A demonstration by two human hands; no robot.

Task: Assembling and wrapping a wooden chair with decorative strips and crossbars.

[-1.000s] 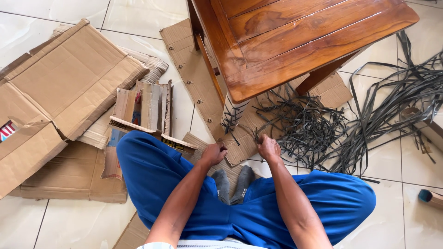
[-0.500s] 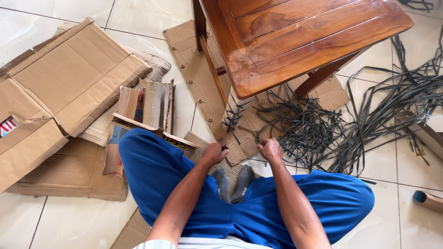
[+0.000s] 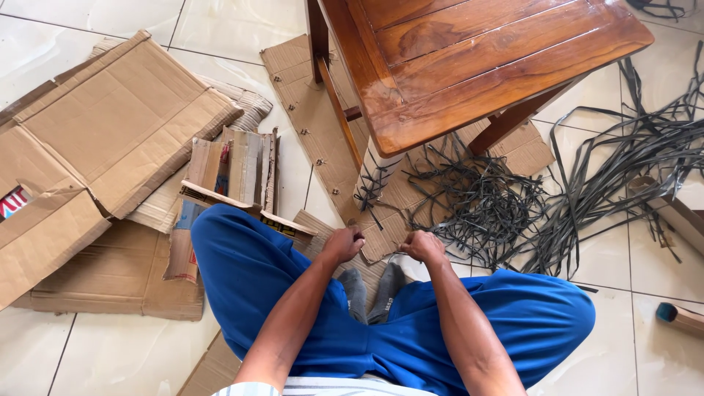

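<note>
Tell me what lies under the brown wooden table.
Under the brown wooden table a flat sheet of brown cardboard shows on the tiled floor, with a tangle of cut dark strips spreading out beside its leg. The tabletop covers whatever lies directly beneath its middle.

— Indoors or out?
— Indoors, home floor turned makeshift workspace: glossy pale tiles (image 3: 110,352), polished wooden table (image 3: 469,66).
— Any sign of work?
— Flattened cardboard boxes (image 3: 110,139) spread about, dark strap offcuts (image 3: 484,198) heaped beside. No bench, no machines; sitting cross-legged on cardboard.
</note>
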